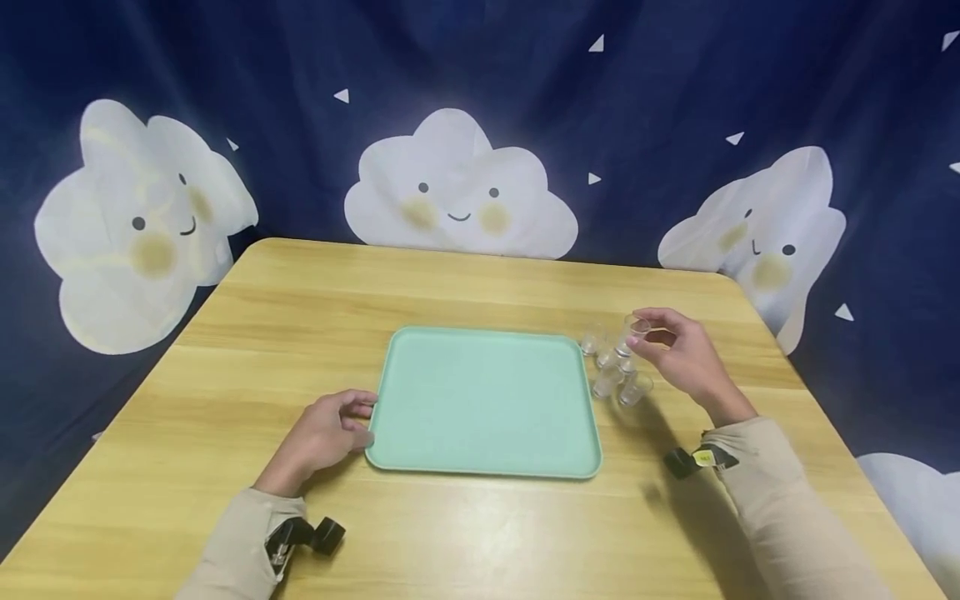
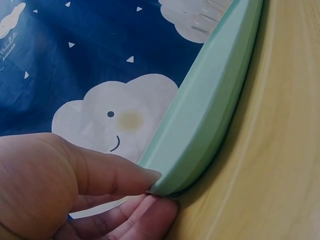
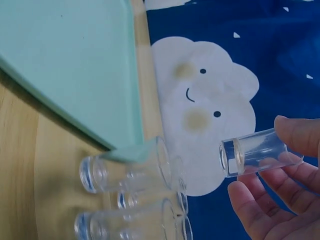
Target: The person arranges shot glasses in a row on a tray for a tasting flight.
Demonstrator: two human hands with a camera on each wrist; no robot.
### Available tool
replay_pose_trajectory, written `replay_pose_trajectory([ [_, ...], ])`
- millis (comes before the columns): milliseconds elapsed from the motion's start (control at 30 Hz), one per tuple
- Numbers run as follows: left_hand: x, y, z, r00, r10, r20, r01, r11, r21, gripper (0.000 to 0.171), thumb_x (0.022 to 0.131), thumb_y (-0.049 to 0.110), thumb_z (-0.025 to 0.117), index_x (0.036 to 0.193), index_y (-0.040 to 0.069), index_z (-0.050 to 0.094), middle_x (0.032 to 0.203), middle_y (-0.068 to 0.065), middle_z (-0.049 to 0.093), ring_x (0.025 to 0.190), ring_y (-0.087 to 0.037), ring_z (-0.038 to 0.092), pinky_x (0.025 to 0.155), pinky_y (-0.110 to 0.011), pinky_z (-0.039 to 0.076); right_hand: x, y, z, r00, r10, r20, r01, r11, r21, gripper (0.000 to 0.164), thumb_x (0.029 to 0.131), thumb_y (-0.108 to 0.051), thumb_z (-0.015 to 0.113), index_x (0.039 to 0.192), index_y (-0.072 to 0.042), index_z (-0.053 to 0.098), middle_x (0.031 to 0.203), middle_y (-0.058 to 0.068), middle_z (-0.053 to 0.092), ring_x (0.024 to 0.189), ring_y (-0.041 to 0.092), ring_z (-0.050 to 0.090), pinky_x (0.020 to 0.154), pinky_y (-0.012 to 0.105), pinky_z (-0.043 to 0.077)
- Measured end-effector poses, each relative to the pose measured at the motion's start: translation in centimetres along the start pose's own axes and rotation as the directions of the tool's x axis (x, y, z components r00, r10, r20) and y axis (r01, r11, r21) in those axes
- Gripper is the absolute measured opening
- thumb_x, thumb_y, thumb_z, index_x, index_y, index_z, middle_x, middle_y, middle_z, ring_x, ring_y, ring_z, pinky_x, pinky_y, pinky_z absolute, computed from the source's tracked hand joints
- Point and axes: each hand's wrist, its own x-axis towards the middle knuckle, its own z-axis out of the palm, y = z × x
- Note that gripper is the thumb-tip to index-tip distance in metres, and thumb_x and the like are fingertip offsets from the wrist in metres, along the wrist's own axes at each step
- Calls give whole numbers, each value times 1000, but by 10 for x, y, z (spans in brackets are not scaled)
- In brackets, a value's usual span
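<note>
Glass (image 1: 632, 332) pinched in right hand (image 1: 682, 357) grip, lifted above other glasses (image 1: 615, 375), just right of tray (image 1: 483, 400). Tray lies to left of grip. Left hand (image 1: 322, 437) pinches tray's left rim on worktop (image 1: 300, 292).

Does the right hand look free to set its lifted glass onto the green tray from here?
Probably yes. The right hand holds one small glass clear of the other glasses, just beside the tray, whose surface is bare; the left hand only grips the far edge.
</note>
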Motion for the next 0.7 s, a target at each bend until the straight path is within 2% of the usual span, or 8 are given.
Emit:
replay_pose_trajectory([
  [200, 1, 0, 2, 1000, 4, -11, -4, 1000, -16, 55, 77, -1, 66, 131, 0, 55, 117, -13, 60, 92, -22, 58, 72, -31, 54, 6, -3, 11, 1000, 2, 25, -3, 999, 33, 41, 88, -7, 68, 125, 5, 55, 108, 20, 61, 89, 7, 61, 73, 17, 51],
  [400, -1, 0, 3, 1000, -2, -22, 1, 999, -39, 54, 78, -3, 65, 130, -2, 55, 116, -16, 61, 91, -23, 59, 70, -30, 56, 12, -7, 26, 998, 23, 67, -28, 997, 72, 42, 88, -7, 69, 125, 5, 55, 109, 20, 61, 96, 23, 62, 73, 20, 52],
  [533, -1, 0, 4, 999, 2, -34, -3, 1000, -30, 53, 77, -3, 64, 129, -3, 56, 115, -16, 62, 90, -22, 60, 69, -29, 56, 16, -12, 35, 996, 21, 89, -30, 994, 104, 41, 87, -6, 69, 124, 6, 54, 110, 21, 61, 99, 31, 62, 74, 22, 53],
  [700, 1, 1, 4, 999, 20, -41, -21, 1000, -14, 54, 75, -3, 63, 129, -4, 56, 114, -16, 62, 87, -21, 60, 68, -29, 56, 21, -18, 47, 993, 14, 114, -30, 989, 147, 40, 87, -4, 69, 123, 6, 54, 109, 22, 60, 99, 35, 61, 71, 24, 53],
])
